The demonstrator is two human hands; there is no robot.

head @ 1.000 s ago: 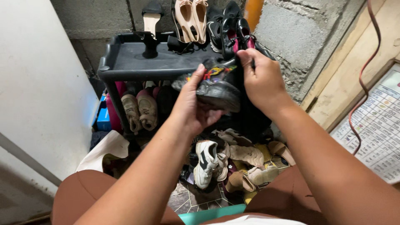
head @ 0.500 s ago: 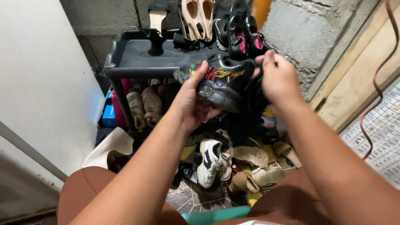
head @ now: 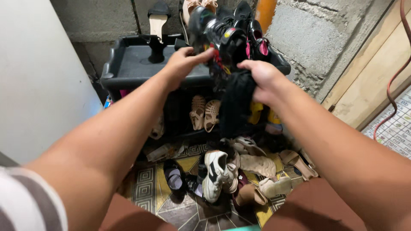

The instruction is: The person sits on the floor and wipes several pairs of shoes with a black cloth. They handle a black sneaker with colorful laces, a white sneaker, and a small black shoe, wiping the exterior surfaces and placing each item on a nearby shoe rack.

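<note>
So both hands are up at the top shelf of a dark grey plastic shoe rack [head: 128, 64] that stands against a rough concrete block wall [head: 299, 34]. The left hand [head: 182, 62] has its fingers curled onto the underside of a black chunky sneaker with bright red and yellow patches [head: 218, 36], holding it up over the back of the shelf, tipped at an angle. The shoe is a bit blurred, so I can't make out much detail on it. The right hand [head: 261, 77] is closed around a bunch of black cloth [head: 235, 102] that hangs down in front of the rack's lower shelf. Whether the cloth touches the sneaker, I can't tell, everything there is black on black.

On the top shelf, just behind the sneaker, sits a pair of shiny black shoes with pink lining [head: 257, 38], and further left a black high-heeled sandal with a tan insole [head: 156, 21] stands propped against the wall. A pair of beige flats [head: 197, 5] leans up there too, mostly cut off by the frame edge.

The lower shelf has a pair of tan woven sandals [head: 203, 112] standing on their toes. Below that, it's a heap on the patterned yellow and grey tile floor [head: 147, 188]: a white sneaker with a black stripe [head: 212, 175], a beige suede shoe [head: 257, 164] right next to it, and a small dark shoe with a lilac insole [head: 173, 177] off to the left. A red cable [head: 396, 81] runs down the wooden board on the right.
</note>
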